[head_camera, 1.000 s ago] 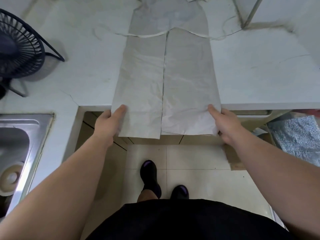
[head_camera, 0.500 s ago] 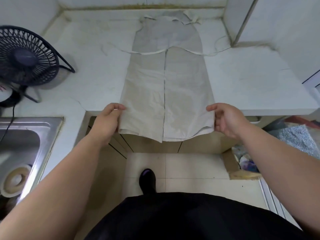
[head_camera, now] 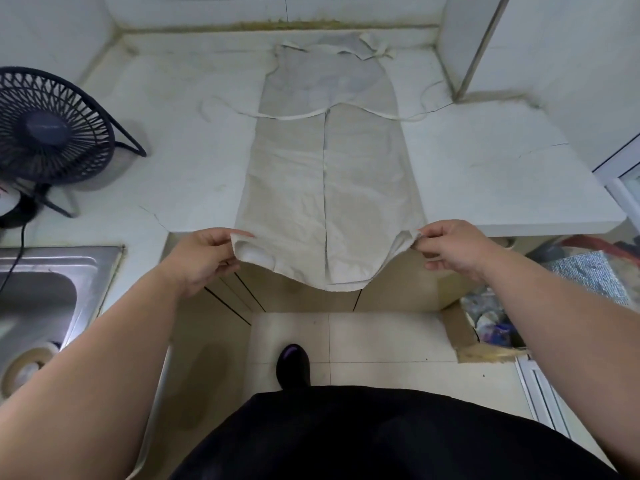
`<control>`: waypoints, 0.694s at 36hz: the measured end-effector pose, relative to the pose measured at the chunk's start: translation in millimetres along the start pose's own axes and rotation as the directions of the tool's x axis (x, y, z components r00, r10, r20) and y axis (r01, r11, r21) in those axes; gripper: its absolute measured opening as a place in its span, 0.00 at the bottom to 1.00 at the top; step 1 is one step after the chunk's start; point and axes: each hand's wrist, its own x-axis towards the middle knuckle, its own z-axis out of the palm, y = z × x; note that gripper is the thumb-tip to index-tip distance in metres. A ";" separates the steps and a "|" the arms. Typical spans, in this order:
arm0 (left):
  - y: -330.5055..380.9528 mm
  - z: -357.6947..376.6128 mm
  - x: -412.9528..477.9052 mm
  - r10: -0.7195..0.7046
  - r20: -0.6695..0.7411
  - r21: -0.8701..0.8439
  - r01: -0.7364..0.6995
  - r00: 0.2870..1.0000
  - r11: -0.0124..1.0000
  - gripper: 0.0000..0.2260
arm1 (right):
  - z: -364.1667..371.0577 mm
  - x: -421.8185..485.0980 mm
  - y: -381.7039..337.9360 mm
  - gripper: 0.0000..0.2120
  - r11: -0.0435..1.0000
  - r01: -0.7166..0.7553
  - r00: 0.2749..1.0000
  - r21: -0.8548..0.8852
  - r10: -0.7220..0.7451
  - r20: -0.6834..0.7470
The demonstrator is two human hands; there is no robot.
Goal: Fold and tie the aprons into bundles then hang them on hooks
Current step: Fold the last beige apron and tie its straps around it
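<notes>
One beige cloth apron (head_camera: 329,188) lay lengthwise on the white counter (head_camera: 502,181), its hem sagging past the counter's front edge. The left hand (head_camera: 204,258) and right hand (head_camera: 453,247) each pinched one hem corner. Both side flaps met mid-apron; two thin ties (head_camera: 412,116) trailed sideways. Bare counter flanked the apron.

Both forearms are bare from the frame's lower corners up to the wrists, with no sleeves, watch or rings in sight on the left hand (head_camera: 204,258) or the right hand (head_camera: 453,247). A plain black fabric garment (head_camera: 381,434) covers the torso at 6 o'clock. One glossy black rounded shoe (head_camera: 293,365) shows just above it.
</notes>
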 end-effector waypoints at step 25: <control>2.5 19.0 36.2 0.150 -0.401 0.536 0.099 0.904 0.839 0.19 | 4.8 30.5 1.1 0.11 0.975 -0.102 0.983 -0.200 0.068 -0.172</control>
